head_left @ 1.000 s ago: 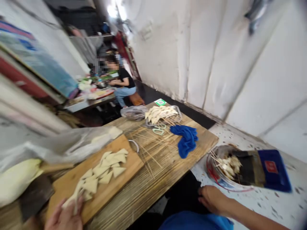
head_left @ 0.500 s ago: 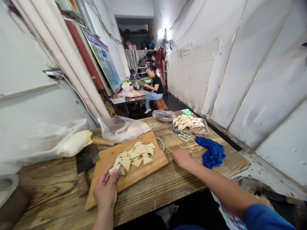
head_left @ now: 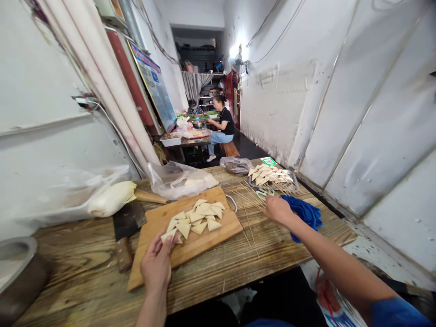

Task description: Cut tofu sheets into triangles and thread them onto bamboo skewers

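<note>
My left hand (head_left: 157, 263) pinches a pale tofu-like triangle (head_left: 169, 235) between thumb and fingers, over the near-left part of a wooden cutting board (head_left: 153, 227). A heap of similar triangles (head_left: 200, 213) lies on the board beside it. Across the table, my right hand (head_left: 277, 210) is closed at the ends of loose thin bamboo skewers (head_left: 250, 227); its fingertips are hidden, so whatever it grips cannot be made out. Just beyond it lie light green scissors handles (head_left: 262, 194). Skewered triangles (head_left: 267, 173) are piled on a tray (head_left: 293, 181) behind.
A blue cloth (head_left: 308, 213) lies right of my right hand. Left of the board are a cleaver (head_left: 127, 221), a pale vegetable (head_left: 111, 200) and a metal pot (head_left: 29, 272). Plastic bags (head_left: 180, 179) line the far edge. A person (head_left: 223, 122) sits at another table behind.
My right hand has moved right and away from me over the skewers, toward the scissors and blue cloth. My left hand keeps its triangle at the board. The view has shifted slightly.
</note>
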`<act>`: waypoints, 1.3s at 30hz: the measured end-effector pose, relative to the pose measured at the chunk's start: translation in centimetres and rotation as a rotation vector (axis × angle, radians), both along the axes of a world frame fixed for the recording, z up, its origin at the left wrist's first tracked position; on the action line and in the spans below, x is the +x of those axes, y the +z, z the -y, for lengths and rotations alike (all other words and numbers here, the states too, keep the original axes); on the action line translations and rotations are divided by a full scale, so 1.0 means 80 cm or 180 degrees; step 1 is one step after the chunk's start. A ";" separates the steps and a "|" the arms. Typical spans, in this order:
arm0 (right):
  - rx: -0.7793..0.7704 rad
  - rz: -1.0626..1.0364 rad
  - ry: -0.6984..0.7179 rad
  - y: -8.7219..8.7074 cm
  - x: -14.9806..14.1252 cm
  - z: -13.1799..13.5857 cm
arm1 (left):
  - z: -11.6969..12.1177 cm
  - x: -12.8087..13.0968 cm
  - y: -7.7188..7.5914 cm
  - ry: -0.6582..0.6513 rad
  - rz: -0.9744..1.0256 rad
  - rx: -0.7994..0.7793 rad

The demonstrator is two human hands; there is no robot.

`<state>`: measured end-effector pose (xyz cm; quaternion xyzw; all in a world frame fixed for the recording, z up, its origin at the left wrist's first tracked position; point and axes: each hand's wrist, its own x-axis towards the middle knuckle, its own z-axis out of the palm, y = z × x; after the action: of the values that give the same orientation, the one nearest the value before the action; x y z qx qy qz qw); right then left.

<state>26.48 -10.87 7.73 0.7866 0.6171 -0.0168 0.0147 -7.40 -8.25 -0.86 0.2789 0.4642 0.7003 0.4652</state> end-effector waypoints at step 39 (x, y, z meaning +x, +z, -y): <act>0.0848 -0.2572 0.2515 -0.082 -0.130 0.140 | 0.035 0.022 0.069 -0.0527 0.1562 -0.1030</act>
<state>16.07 -22.09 1.15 0.4228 0.8173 -0.2311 -0.3160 -5.64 -11.04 4.64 0.0605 0.4191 0.6234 0.6573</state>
